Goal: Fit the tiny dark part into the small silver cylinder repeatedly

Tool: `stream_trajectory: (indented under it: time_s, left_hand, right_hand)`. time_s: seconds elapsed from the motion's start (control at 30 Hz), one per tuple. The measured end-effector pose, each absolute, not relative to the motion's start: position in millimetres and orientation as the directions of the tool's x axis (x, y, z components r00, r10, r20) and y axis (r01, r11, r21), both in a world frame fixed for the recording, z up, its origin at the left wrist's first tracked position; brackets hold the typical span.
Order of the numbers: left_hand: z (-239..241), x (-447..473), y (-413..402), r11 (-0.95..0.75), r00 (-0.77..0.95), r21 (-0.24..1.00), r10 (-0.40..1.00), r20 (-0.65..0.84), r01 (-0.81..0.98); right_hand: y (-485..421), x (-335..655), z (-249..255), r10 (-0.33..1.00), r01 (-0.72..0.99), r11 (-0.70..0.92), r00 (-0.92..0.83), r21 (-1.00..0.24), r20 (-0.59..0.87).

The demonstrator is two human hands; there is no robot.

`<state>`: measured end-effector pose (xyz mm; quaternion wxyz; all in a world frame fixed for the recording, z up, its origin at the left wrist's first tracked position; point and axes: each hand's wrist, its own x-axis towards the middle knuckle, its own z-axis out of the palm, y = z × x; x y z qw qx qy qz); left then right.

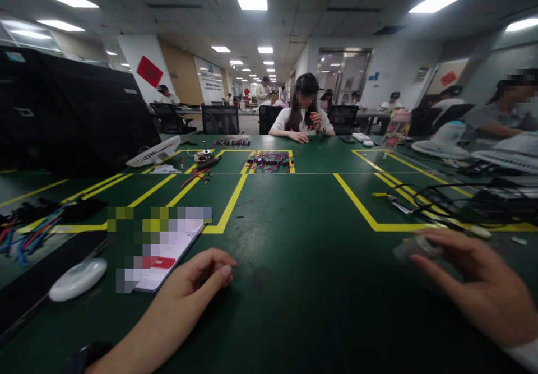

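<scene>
My left hand (202,284) rests on the green table top with its fingers curled in loosely and the thumb close to the fingertips. I see nothing held in it. Just beyond its wrist lies a phone (168,273) with a lit, partly pixelated screen. My right hand (474,284) grips a small greyish, translucent, rounded object (409,250) between thumb and fingers, over the right part of the table. Blur hides what kind of object it is. Black cables (437,206) lie just past that hand.
A white computer mouse (78,280) and bundled wires (25,228) are at left, near a black monitor (71,110). A tangled wire pile (271,162) sits mid-table within yellow tape. Across the table sits a person (300,110). White fans (441,141) and a bottle (395,130) stand right.
</scene>
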<state>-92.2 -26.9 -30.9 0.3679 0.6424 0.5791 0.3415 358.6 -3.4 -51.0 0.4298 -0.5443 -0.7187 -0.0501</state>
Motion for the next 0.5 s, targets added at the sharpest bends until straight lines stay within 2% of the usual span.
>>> stream_trajectory:
  time_s: [0.1,0.2,0.3,0.37,0.5]
  left_hand:
    - [-30,-93,-28,-0.056,0.1,0.873,0.995,0.008,0.485]
    - [-31,-94,-29,-0.057,0.104,0.877,0.995,0.008,0.477]
    - [-33,-96,-29,-0.057,0.112,0.876,0.994,0.004,0.479]
    - [-33,-97,-29,-0.056,0.121,0.866,0.993,-0.005,0.497]
    - [-31,-93,-31,-0.108,0.168,0.815,0.986,0.013,0.569]
  right_hand:
    - [-15,275,-43,0.697,0.639,0.657,-0.312,-0.4,0.646]
    - [-22,220,-38,0.693,0.49,0.715,-0.406,-0.498,0.596]
    - [-21,200,-38,0.704,0.413,0.707,-0.491,-0.574,0.513]
    - [-20,198,-39,0.736,0.421,0.663,-0.515,-0.618,0.439]
    - [-20,199,-37,0.865,0.482,0.462,-0.431,-0.745,0.257]
